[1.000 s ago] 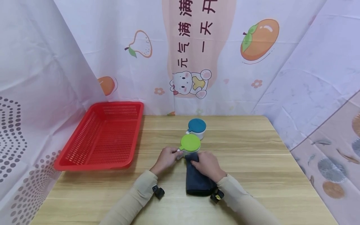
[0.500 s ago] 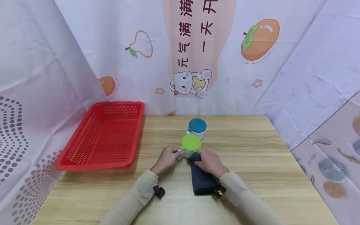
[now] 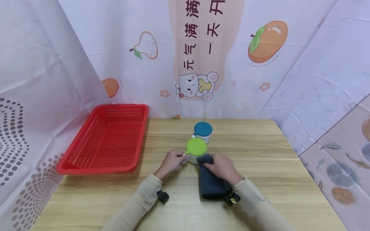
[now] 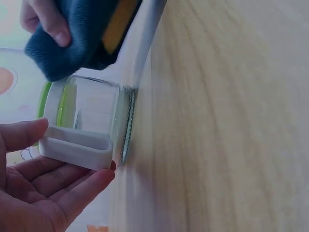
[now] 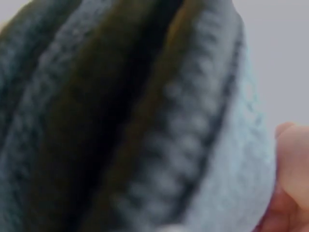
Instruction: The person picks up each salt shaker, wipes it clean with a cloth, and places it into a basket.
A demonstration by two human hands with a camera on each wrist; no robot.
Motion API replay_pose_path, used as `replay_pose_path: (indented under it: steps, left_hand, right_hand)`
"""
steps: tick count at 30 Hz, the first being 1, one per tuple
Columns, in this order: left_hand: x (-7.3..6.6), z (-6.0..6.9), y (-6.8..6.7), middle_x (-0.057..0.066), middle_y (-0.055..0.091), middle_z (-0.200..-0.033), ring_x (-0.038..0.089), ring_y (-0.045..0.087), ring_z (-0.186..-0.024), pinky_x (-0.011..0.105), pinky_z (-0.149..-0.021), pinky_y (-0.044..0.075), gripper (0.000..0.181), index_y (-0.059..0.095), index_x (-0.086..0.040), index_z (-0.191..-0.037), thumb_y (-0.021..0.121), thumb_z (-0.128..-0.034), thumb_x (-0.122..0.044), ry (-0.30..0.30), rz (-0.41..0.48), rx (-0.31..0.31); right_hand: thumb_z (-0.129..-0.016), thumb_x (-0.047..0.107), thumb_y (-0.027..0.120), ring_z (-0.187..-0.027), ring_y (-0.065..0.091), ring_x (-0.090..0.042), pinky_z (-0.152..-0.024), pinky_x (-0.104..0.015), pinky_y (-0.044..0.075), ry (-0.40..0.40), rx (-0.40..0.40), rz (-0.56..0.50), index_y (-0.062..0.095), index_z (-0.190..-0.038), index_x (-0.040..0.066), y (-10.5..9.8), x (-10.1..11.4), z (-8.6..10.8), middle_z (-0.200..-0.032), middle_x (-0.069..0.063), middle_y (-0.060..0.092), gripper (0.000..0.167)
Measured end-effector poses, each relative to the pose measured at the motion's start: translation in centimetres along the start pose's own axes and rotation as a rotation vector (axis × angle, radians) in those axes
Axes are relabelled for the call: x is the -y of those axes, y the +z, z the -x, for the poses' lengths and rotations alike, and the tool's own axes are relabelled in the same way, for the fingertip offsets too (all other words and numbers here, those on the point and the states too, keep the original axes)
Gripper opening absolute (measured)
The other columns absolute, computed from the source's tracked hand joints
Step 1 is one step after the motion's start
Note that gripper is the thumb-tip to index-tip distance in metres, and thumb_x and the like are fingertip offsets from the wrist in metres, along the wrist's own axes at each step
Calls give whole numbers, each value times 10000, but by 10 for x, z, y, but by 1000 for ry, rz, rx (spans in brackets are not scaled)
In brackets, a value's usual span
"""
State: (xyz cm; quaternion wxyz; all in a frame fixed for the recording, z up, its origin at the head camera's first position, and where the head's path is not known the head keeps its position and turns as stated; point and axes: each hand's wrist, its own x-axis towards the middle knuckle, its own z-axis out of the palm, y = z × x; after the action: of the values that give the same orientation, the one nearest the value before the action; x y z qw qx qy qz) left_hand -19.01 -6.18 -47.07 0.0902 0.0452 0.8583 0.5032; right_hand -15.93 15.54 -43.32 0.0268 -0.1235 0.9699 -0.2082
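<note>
A clear jar with a green lid (image 3: pixel 196 147) and a white handle (image 4: pixel 76 147) stands on the table. My left hand (image 3: pixel 171 162) holds that handle; in the left wrist view thumb and fingers (image 4: pixel 91 186) are at its two ends. My right hand (image 3: pixel 222 167) grips a folded dark grey cloth (image 3: pixel 212 183) against the jar's near right side. The cloth (image 4: pixel 79 36) is at the jar's lid end in the left wrist view, and the same cloth (image 5: pixel 193 125) fills most of the right wrist view, hiding the jar.
Just behind the green-lidded jar stands a similar one with a blue lid (image 3: pixel 203 129). A red plastic basket (image 3: pixel 115 144) sits at the table's back left. A printed curtain (image 3: pixel 231 106) hangs behind the wooden table (image 3: pixel 260 154).
My right hand has moved to the right with the cloth, along the jar's near side. My left hand keeps its hold on the handle, nearly still.
</note>
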Motion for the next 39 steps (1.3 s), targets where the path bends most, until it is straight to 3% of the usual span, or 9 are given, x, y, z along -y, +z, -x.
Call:
replay_pose_path:
  steps: [7,16,26,33,39]
  left_hand:
    - [-1,1,-3,-36,510,-643,117,442,-608,247,-549,344,255,739,-31,-843,627,-934,-241,65,-65,24]
    - [2,1,-4,-58,445,-572,98,413,-557,224,-525,333,313,686,14,-749,611,-948,-216,120,-95,67]
    - [2,3,-1,-71,419,-541,98,377,-519,222,-484,294,332,688,30,-743,629,-937,-233,97,-74,78]
    - [2,1,-1,-56,454,-579,115,408,-557,242,-504,326,292,713,-8,-792,642,-924,-258,56,-48,71]
    - [2,0,-3,-42,484,-606,113,414,-566,237,-504,328,285,721,-25,-817,648,-921,-280,42,-24,61]
  right_hand:
    - [-862,292,721,-519,463,-118,-495,-252,366,-52,-30,33,621,-694,109,-1,13,-3,-560,32,500,268]
    - [-852,276,733,-500,466,-123,-474,-247,377,-46,-28,48,621,-693,83,11,18,-4,-562,12,511,274]
    - [-823,283,762,-533,466,-150,-478,-269,385,-37,32,152,643,-747,48,26,14,-5,-606,-8,513,274]
    - [-850,292,736,-554,469,-148,-495,-264,367,-5,50,121,651,-768,66,21,8,-5,-622,-3,510,255]
    - [-865,290,715,-565,482,-144,-515,-272,378,38,48,8,634,-753,98,7,0,-3,-630,4,527,237]
